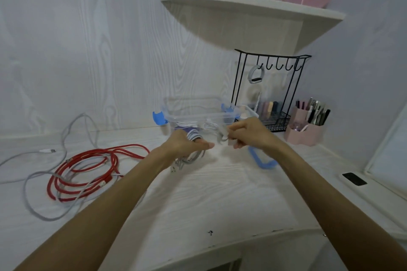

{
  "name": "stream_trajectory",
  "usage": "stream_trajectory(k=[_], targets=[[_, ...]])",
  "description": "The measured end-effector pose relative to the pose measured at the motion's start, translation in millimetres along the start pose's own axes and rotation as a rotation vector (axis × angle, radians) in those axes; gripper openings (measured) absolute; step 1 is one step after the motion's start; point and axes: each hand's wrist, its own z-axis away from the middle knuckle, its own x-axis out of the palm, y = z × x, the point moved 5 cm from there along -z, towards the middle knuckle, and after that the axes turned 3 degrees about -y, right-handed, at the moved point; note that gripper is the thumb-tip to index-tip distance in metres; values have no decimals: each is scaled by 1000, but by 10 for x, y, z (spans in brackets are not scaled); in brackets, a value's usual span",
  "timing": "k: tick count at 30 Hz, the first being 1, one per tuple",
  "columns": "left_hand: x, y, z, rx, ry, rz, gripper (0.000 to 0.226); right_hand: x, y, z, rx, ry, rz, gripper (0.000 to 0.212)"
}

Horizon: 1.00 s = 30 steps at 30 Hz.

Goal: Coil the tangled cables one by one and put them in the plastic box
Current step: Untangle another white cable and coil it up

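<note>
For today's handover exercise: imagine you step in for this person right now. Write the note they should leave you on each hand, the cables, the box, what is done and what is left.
Left hand: grips a grey cable wound in loops around it, in front of the box.
Right hand: pinches that cable's free end.
Box: open on the desk, some coiled cables already inside; its blue-rimmed lid lies to its right.
Done: a few cables boxed; the grey one nearly coiled.
Left: finish and box the grey coil, then untangle, coil and box the red cable and white cable lying at the desk's left.

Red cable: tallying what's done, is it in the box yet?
No, the red cable lies on the desk, left of the box.
</note>
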Motion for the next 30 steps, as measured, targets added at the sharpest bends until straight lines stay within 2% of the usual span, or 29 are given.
stream_trajectory(k=[2, 5, 7, 10, 13, 17, 20, 22, 24, 27, 30], targets=[[-112, -1, 26, 0, 42, -7, 23, -240, 182, -39, 113, 18, 41, 24], [-224, -2, 65, -17, 55, -8, 22, -286, 469, -22, 322, -134, 141, 48], [-244, 11, 83, -19, 51, -22, 19, -299, 532, -85, 338, -88, 77, 48], [-222, 16, 81, 0, 40, -17, 16, -342, 392, -153, 226, 62, 134, 22], [-154, 28, 88, 9, 34, -21, 18, -146, 99, -108, 41, 65, 315, 4], [-68, 121, 166, 46, 63, -3, 31, 266, -289, 19, -158, 68, 391, 15], [-128, 101, 247, 6, 78, -13, 37, 463, -462, 81, -243, 113, 491, 13], [-224, 30, 319, -52, 50, -60, 32, 536, -519, 100, -231, 56, 466, 13], [-310, -32, 423, -97, -26, -103, 30, 584, -552, 126, -173, -85, 375, 10], [-420, -57, 585, -73, -151, -54, 45, 670, -655, 255, -178, -341, 226, 16], [-468, -41, 715, -20, -271, -1, 50, 683, -749, 384, -209, -379, 118, 10]])
